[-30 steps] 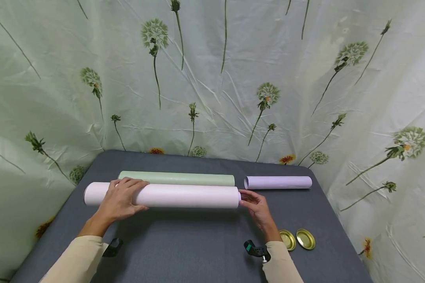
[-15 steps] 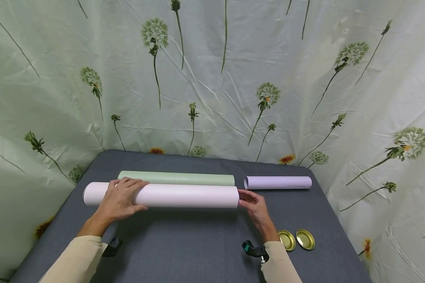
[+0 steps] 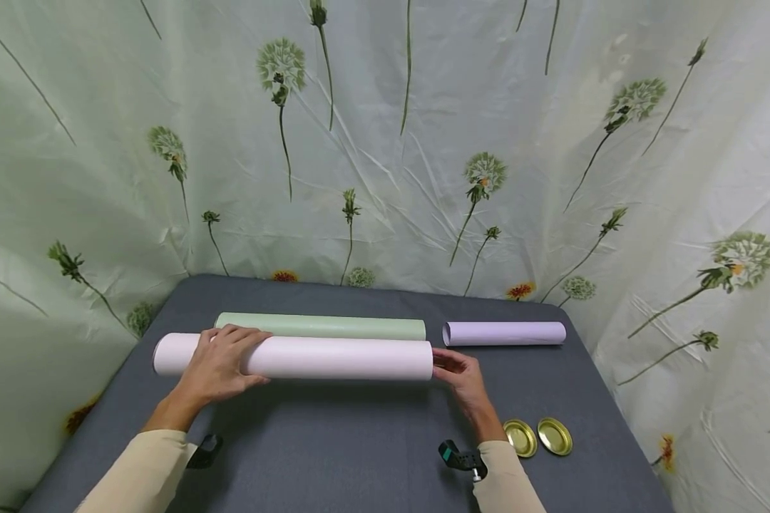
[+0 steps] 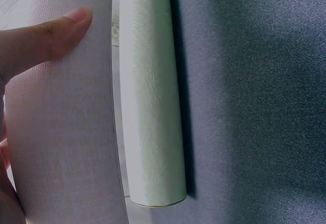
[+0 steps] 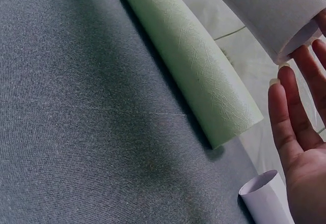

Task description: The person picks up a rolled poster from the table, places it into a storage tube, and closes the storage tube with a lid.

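Observation:
My left hand [image 3: 221, 367] grips a long pale pink roll [image 3: 346, 358] near its left part, palm over the top and thumb along the near side. The left wrist view has the thumb pressed across the textured surface of this roll [image 4: 66, 132]. The roll is held level above the table, casting a shadow. My right hand [image 3: 465, 385] is at its right end. In the right wrist view, the fairly straight fingers [image 5: 285, 112] reach to the rim of the hollow end, some tips right at the opening. The rest of the fingertips are partly hidden by the roll.
Behind the held roll lies a light green roll [image 3: 321, 327]. A shorter lavender paper roll [image 3: 507, 333] lies at the back right. Two round gold lids [image 3: 520, 438] sit beside my right forearm on the grey cloth-covered table [image 3: 334, 456]. A flower-patterned curtain [image 3: 385, 157] hangs behind.
A thin lavender edge that stuck out of the pink roll's right end one second ago is out of sight, with my right fingers at that opening. The left hand keeps its grip.

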The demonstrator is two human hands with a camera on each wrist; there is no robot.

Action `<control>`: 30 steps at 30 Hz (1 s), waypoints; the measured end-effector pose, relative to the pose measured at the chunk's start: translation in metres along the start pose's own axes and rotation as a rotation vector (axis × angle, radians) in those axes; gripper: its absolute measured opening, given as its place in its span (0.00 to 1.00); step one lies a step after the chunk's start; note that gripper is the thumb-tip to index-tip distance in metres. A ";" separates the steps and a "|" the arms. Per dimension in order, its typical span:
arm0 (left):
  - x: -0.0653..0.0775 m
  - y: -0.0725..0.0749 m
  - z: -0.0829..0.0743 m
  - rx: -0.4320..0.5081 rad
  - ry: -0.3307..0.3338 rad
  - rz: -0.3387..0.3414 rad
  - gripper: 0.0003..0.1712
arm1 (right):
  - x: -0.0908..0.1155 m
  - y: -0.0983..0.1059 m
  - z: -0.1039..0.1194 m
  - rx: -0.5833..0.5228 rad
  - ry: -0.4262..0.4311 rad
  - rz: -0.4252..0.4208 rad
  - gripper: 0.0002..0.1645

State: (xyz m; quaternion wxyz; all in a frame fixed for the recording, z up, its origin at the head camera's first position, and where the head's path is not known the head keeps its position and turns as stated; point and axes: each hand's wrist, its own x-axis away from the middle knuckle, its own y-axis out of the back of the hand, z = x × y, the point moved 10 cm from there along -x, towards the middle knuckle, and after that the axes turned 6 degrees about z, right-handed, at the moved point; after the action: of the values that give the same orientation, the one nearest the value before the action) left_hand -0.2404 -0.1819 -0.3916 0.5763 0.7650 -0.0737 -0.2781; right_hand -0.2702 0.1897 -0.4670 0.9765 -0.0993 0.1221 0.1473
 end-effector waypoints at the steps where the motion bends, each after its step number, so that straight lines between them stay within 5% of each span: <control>1: 0.001 0.000 0.000 0.000 -0.001 -0.001 0.40 | 0.000 0.000 0.000 0.009 0.000 -0.002 0.27; 8: 0.002 0.000 0.001 -0.005 0.003 -0.005 0.40 | 0.003 0.004 0.002 0.055 -0.002 -0.022 0.18; 14: 0.002 0.001 0.002 -0.005 0.007 0.001 0.40 | 0.009 0.016 0.005 0.086 -0.008 -0.022 0.21; 30: 0.004 0.000 0.005 -0.011 0.026 0.015 0.40 | 0.060 0.101 0.033 0.285 -0.012 -0.254 0.23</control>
State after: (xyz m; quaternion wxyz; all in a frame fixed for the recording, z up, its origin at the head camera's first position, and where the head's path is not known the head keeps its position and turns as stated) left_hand -0.2398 -0.1876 -0.3940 0.5835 0.7647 -0.0705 -0.2644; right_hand -0.2391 0.3075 -0.4674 0.9921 0.0264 0.1226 0.0045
